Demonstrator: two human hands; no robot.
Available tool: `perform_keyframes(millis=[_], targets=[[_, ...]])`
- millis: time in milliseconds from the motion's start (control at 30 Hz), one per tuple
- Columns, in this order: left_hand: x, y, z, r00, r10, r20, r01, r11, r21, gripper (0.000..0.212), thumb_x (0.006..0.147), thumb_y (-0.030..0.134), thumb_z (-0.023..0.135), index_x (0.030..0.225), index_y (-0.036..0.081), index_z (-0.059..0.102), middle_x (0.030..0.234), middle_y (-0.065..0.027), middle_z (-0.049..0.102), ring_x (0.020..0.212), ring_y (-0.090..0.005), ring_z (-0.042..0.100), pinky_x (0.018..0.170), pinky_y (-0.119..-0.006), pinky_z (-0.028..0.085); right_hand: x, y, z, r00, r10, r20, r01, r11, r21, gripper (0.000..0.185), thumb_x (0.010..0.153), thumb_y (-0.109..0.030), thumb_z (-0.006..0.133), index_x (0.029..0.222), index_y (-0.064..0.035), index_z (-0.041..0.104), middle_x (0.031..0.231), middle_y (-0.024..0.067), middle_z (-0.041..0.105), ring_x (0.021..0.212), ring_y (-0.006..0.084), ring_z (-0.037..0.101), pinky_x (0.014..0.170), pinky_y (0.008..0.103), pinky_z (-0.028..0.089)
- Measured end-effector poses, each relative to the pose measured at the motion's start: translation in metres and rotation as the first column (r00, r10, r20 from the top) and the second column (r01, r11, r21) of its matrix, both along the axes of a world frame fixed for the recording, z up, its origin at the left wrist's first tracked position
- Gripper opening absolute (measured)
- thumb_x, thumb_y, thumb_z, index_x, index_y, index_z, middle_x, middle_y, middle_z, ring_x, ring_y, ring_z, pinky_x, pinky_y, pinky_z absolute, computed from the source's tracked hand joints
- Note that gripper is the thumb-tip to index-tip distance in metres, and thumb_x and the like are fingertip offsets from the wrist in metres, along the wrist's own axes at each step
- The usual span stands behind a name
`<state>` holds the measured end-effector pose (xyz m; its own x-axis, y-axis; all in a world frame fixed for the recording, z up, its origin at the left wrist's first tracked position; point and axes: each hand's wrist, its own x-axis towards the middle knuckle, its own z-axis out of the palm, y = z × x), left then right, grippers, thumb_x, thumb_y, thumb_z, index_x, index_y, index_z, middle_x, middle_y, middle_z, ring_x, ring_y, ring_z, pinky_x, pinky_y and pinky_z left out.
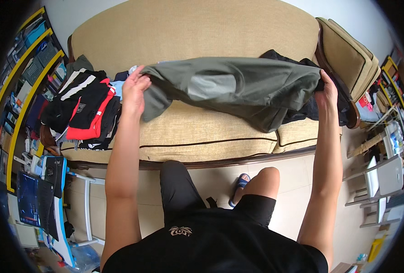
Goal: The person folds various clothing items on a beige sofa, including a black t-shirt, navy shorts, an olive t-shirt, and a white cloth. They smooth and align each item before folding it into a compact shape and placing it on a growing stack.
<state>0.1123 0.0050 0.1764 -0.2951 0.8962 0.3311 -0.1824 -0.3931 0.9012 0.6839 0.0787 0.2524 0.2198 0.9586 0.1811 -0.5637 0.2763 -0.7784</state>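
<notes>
A dark grey-green garment (256, 92) is stretched sideways between my hands, above the seat of a beige sofa (195, 126). A pale grey patch (212, 86) shows at its middle, and its lower edge hangs in loose folds. My left hand (135, 88) grips one end, where a short flap of the cloth drops below the fingers. At the other end, my right hand (327, 85) pinches the fabric near the sofa's right arm. Behind that end lie dark clothes (340, 109), partly hidden by the held cloth.
Folded black, red and white clothes (89, 105) are piled at the sofa's left end. Cushions (349, 54) lean by its right arm. A laptop (34, 198) stands on a small desk at left, near yellow-edged shelves (15, 136). White chairs (379, 181) stand at right.
</notes>
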Motion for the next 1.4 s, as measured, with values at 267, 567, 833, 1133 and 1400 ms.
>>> perform_keyframes(millis=[267,567,833,1133,1400], targets=[[0.039,-0.006,-0.091,0.974,-0.014,-0.226,-0.095,0.880,-0.465,0.089,0.078,-0.003,0.071,0.153,0.007,0.023,0.146,-0.0300,0.037,0.135,-0.0358,0.041,0.107,-0.042,0.039,-0.015,-0.066,-0.203,0.782,0.046,0.622,0.038,0.992,-0.121,0.026,0.085,-0.018,0.066,0.105,-0.0016,0.060,0.093,0.0025,0.059,0.079,0.0116,0.051,0.071,0.0269,0.041],[0.072,0.013,-0.184,0.611,-0.103,-0.785,-0.239,0.921,-0.307,0.091,0.076,0.009,0.078,0.150,0.007,0.027,0.138,-0.0271,0.045,0.129,-0.0391,0.045,0.104,-0.041,0.040,0.007,-0.418,-0.539,0.058,0.904,0.424,0.309,0.388,-0.868,0.023,0.086,-0.019,0.057,0.081,-0.0004,0.069,0.077,0.0201,0.068,0.074,0.0342,0.066,0.067,0.0445,0.051],[0.076,0.035,-0.197,0.197,-0.113,-0.974,-0.311,0.935,-0.172,0.079,0.081,0.003,0.069,0.150,0.011,0.029,0.128,-0.0261,0.052,0.121,-0.0447,0.046,0.102,-0.047,0.040,-0.096,-0.338,-0.507,0.178,0.891,0.417,0.265,0.364,-0.893,0.024,0.086,-0.020,0.057,0.081,-0.0004,0.069,0.078,0.0209,0.068,0.075,0.0352,0.066,0.067,0.0455,0.051],[0.070,0.064,-0.187,0.220,-0.302,-0.928,-0.322,0.875,-0.362,0.067,0.084,0.005,0.063,0.146,0.008,0.036,0.104,-0.0206,0.054,0.089,-0.0380,0.059,0.078,-0.044,0.051,-0.088,-0.273,-0.502,0.180,0.907,0.381,0.262,0.329,-0.907,0.025,0.086,-0.021,0.056,0.081,-0.0004,0.069,0.079,0.0218,0.068,0.075,0.0364,0.066,0.067,0.0465,0.051],[0.074,0.047,-0.178,0.327,-0.365,-0.872,-0.330,0.820,-0.467,0.074,0.081,-0.002,0.062,0.148,0.008,0.031,0.123,-0.0219,0.051,0.116,-0.0396,0.050,0.096,-0.044,0.044,-0.025,-0.299,-0.540,0.008,0.939,0.343,0.202,0.335,-0.920,0.026,0.086,-0.022,0.056,0.081,-0.0004,0.069,0.080,0.0226,0.068,0.075,0.0374,0.066,0.067,0.0474,0.051]])
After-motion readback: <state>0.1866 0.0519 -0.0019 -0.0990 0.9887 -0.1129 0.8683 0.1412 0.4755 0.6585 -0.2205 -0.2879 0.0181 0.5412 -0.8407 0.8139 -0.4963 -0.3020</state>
